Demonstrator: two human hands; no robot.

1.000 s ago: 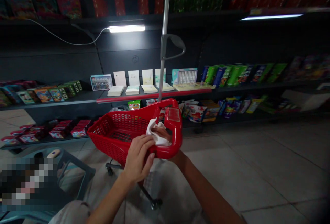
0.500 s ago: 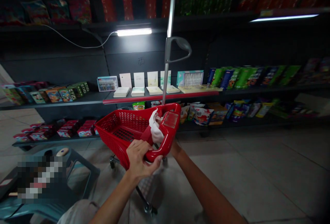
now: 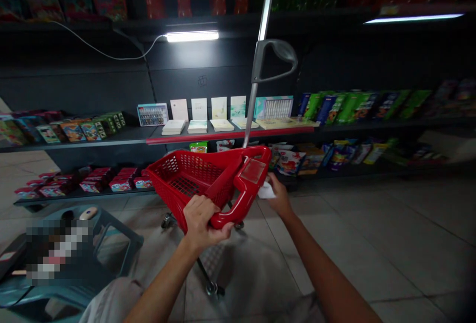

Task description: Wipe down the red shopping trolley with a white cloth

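So the left hand [image 3: 199, 219] has its grip clenched around the red handle [image 3: 241, 199] of a small red shopping cart [image 3: 186, 177], with the fingers wrapped over the bar. A white cloth [image 3: 267, 190] is pinched in the right hand [image 3: 280, 196], so that grip is closed on the cloth, though part of it is hidden by the fingers. That hand and cloth are held just beside the far end of the handle, out over the tile floor [image 3: 353, 243].

A thin metal pole [image 3: 256, 95] is mounted on the cart and topped by a grey loop [image 3: 277, 60]. The cart's wheels [image 3: 213, 288] are down on the tiles.

Ahead, a dark shelf [image 3: 85, 137] is edged in part by a red strip [image 3: 230, 134]. Upright cards [image 3: 199, 109] are lined up along it behind stacks of booklets [image 3: 197, 126], with paint sets [image 3: 152, 115] at the left end and green and blue packs [image 3: 342, 107] to the right. Red boxes [image 3: 100, 179] and snack bags [image 3: 290, 162] are kept on the shelf below. A strip light [image 3: 191, 36] is fixed above. At lower left, a teal plastic stool [image 3: 111, 236] can be seen, with something pixelated too badly to tell sitting by it.
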